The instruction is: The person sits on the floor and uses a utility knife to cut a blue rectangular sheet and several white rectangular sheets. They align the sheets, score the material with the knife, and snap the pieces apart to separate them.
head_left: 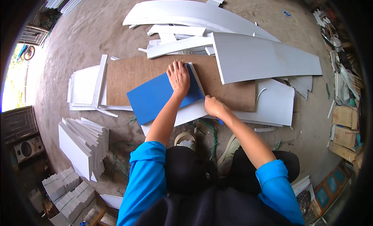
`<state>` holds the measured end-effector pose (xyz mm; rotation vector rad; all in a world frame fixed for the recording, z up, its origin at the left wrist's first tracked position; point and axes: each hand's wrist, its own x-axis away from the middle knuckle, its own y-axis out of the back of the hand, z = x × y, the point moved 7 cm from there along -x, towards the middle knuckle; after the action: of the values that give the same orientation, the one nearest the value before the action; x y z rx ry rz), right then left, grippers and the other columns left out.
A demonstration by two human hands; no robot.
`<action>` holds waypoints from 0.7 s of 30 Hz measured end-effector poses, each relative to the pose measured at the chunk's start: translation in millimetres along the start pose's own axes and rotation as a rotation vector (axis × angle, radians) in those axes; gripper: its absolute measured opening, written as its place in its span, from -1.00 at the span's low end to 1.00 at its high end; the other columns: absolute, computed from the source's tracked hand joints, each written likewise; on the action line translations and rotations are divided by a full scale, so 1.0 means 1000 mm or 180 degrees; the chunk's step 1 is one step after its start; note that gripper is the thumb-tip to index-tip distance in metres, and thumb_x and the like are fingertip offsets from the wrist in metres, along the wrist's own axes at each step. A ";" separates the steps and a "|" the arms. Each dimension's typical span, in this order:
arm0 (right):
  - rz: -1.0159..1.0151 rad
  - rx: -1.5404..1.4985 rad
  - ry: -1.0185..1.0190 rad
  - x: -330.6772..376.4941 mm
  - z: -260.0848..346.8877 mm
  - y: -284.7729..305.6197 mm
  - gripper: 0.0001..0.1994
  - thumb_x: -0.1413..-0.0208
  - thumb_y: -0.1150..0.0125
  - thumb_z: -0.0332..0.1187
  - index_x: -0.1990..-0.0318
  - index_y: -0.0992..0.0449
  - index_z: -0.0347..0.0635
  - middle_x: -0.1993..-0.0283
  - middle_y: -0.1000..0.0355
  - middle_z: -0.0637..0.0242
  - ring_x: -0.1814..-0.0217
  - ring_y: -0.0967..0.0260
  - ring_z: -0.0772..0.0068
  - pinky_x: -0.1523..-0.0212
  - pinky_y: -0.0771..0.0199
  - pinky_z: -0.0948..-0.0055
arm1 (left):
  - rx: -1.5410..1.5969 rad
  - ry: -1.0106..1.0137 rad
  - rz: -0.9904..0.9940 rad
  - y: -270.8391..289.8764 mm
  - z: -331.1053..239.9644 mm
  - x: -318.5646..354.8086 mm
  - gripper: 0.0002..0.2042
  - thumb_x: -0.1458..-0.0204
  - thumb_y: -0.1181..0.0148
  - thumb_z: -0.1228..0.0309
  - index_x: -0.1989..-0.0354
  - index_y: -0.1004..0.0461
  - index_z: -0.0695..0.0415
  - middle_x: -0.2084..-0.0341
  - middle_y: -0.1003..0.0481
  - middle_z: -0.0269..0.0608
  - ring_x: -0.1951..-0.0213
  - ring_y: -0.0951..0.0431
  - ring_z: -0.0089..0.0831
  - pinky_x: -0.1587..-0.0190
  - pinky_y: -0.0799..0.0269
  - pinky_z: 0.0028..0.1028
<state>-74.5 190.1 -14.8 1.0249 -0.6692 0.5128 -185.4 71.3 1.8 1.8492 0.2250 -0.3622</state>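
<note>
- At the far left, low in the view, tied bundles of small white pieces [70,193] stand in a group on the floor [97,27]; they are packed close and touch each other.
- Just right of them, a stack of white panels [83,144] leans in a fan, with its edges turned up.
- Higher, flat white sheets [83,88] lie beside the left end of a brown board [132,72]; one narrow white strip [99,82] lies across them.
- The blue panel [155,97] lies tilted on the brown board, and its lower edge covers a white sheet under it [190,113].
- The left hand [178,76] lies flat and open on the upper right corner of the blue panel, fingers spread, pressing on it.
- The right hand [213,106] is closed around something small at the right lower edge of the blue panel; what it holds I cannot tell. The two hands are apart, but near.
- Behind the board there is a heap of white offcuts [178,37], and a large white sheet [264,57] covers the right end of the board.
- Between the heap and the far left stacks, the floor is bare and gives open room.
- At the far right rim, brown cardboard boxes [344,127] stand in a row, and below them framed blue tiles [328,187] lean near the person's knee.
</note>
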 end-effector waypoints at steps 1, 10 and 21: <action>-0.0091 0.0052 -0.0004 0.009 0.001 -0.002 -0.72 -0.01 0.26 -0.48 0.18 -0.28 -0.47 0.22 -0.37 -0.25 0.16 -0.36 -0.12 0.11 -0.35 0.10 | 0.0017 -0.0009 -0.0042 0.000 0.001 0.000 -0.83 -0.06 0.11 0.33 0.33 -0.34 0.14 0.32 -0.32 -0.17 0.17 -0.29 -0.22 0.10 -0.17 -0.30; -0.0558 -0.0156 0.0002 0.017 -0.010 -0.010 -0.74 -0.04 0.29 -0.44 0.18 -0.25 -0.45 0.26 -0.35 -0.33 0.13 -0.33 -0.23 0.10 -0.32 0.01 | 0.0484 -0.0290 0.0354 0.000 0.002 -0.001 -0.73 -0.02 0.03 0.26 0.16 -0.33 0.13 0.21 -0.31 -0.11 0.10 -0.27 -0.17 0.02 -0.13 -0.24; -0.1159 -0.0145 0.0592 -0.023 0.043 0.085 -0.73 -0.13 0.23 -0.30 0.24 -0.29 -0.38 0.39 -0.42 -0.14 0.32 -0.41 -0.15 0.29 -0.42 0.06 | 0.0301 -0.0412 0.0536 0.005 0.003 0.005 -0.63 0.03 0.00 0.21 0.08 -0.28 0.13 0.22 -0.28 -0.08 0.13 -0.24 -0.15 0.06 -0.14 -0.22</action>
<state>-159.1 187.0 35.1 1.0137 -0.3169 0.2682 -179.1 66.6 3.7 1.9141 -0.0372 -0.3789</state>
